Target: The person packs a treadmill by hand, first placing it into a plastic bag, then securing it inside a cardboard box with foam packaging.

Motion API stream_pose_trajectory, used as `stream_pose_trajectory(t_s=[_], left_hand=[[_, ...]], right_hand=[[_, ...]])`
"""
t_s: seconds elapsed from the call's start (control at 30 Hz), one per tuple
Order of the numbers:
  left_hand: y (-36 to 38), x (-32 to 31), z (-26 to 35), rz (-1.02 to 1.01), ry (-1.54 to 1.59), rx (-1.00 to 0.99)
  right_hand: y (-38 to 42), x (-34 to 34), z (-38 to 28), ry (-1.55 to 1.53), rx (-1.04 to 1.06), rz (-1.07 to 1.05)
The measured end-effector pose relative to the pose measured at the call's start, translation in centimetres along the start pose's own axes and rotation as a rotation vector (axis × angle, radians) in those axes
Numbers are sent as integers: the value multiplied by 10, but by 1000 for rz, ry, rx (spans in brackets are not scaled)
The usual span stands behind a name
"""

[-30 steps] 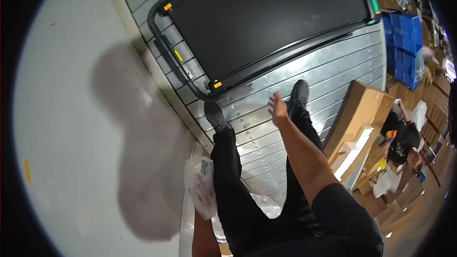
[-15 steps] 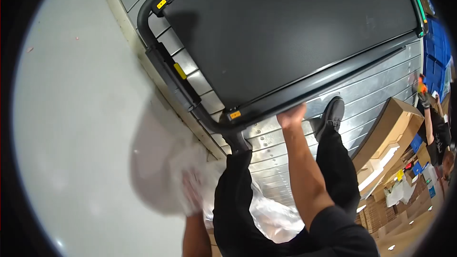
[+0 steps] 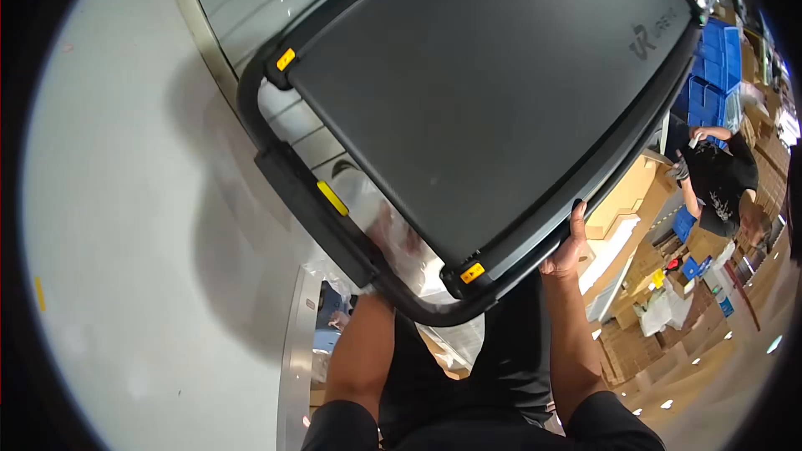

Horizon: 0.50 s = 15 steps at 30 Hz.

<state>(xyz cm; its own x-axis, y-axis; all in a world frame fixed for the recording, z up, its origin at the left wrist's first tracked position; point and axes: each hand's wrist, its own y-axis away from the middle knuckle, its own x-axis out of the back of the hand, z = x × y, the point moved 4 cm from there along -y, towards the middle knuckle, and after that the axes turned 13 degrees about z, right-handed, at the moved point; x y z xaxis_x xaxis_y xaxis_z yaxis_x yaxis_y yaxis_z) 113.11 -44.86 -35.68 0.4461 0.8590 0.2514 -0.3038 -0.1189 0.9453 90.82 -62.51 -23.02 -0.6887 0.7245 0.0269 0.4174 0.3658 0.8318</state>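
A treadmill (image 3: 510, 100) with a black belt, a dark frame and orange warning stickers fills the middle of the view, its near end raised toward me. My right hand (image 3: 568, 252) grips its right side rail, thumb up along the outer edge. Below the curved end bar (image 3: 292, 192), which has a yellow label, my left forearm passes underneath. Through the gap between bar and belt my left hand (image 3: 399, 234) shows, blurred, beside crumpled clear plastic (image 3: 428, 277); I cannot tell whether it holds the plastic.
A pale wall or panel (image 3: 117, 200) runs along the left. At right lies an open cardboard box (image 3: 622, 209), with blue bins (image 3: 710, 75) beyond it. Another person (image 3: 723, 175) in a dark shirt and gloves stands there among cartons.
The treadmill's near end has come up and closer to me, tilting. My right hand has risen with the rail. My left hand has moved from beside the wall to beneath the end bar.
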Motion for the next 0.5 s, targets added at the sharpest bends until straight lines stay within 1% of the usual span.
stream_pose_trajectory(t_s=[0.1,0.13,0.17,0.23,0.27,0.3,0.33,0.37,0.4,0.43,0.47,0.5], left_hand=[[55,-13,9,-85,-165,-91],[68,-20,17,-114,-218,-141],[87,-35,37,-138,-273,-198],[126,-65,77,-177,-384,-332],[144,-83,98,-204,-436,-411],[172,-106,125,-220,-490,-483],[197,-135,145,-235,-543,-563],[224,-172,166,-257,-594,-646],[249,-212,184,-282,-642,-726],[272,-259,202,-317,-693,-812],[294,-308,217,-362,-746,-903],[311,-342,228,-410,-779,-979]], right_hand=[[-6,26,-25,-24,-153,-103],[-5,32,-31,-26,-209,-31],[-11,23,-44,-51,-198,-34],[-1,5,-78,-95,-299,-30],[-5,9,-77,-132,-311,-75],[1,-6,-98,-200,-384,-112],[1,-15,-119,-249,-415,-189],[6,-37,-158,-291,-433,-200],[-18,-40,-172,-356,-483,-248],[-22,-62,-210,-413,-484,-225],[-40,-74,-232,-458,-517,-314],[-43,-80,-249,-464,-489,-371]])
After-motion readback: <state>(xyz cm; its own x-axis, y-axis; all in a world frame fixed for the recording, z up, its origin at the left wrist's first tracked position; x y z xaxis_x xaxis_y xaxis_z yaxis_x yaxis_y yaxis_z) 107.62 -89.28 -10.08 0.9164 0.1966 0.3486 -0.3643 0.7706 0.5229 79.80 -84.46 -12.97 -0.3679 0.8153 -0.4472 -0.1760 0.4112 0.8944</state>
